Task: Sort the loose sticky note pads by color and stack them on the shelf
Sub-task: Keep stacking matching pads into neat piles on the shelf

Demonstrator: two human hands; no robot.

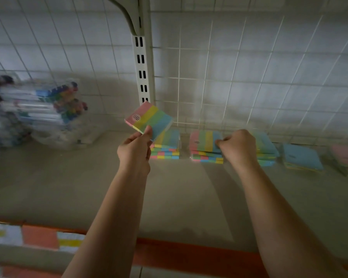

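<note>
At the far left of the shelf (68,187) sit clear packs of markers (54,109), blurred and apart from your work. Moving right, your left hand (136,150) holds a striped pad (149,119) up off the shelf, its grip clamped on the pad's near corner between thumb and fingers; the pad shows pink, yellow, green and blue bands and tilts toward the wire grid back (239,77). Just below and behind it lies the left striped stack (166,147), several pads high against the back of the shelf. Beside that, a short gap away, is the middle striped stack (206,146), and your right hand (238,146) rests at its right edge with fingers curled, pinching the top pad's edge as far as can be told. Behind that hand a third pile (266,151) with a blue top shows partly, too hidden to count. Further right lies a blue pad pile (301,157), then a pink pile (346,157) at the far right edge, blurred. Judging from this, the sorting is well along: the striped pads are gathered in neat stacks and the plain colours lie in separate piles. What seems left is to set down the pad in your left hand on one of the striped stacks and to square up the piles on the right, which lie askew.
</note>
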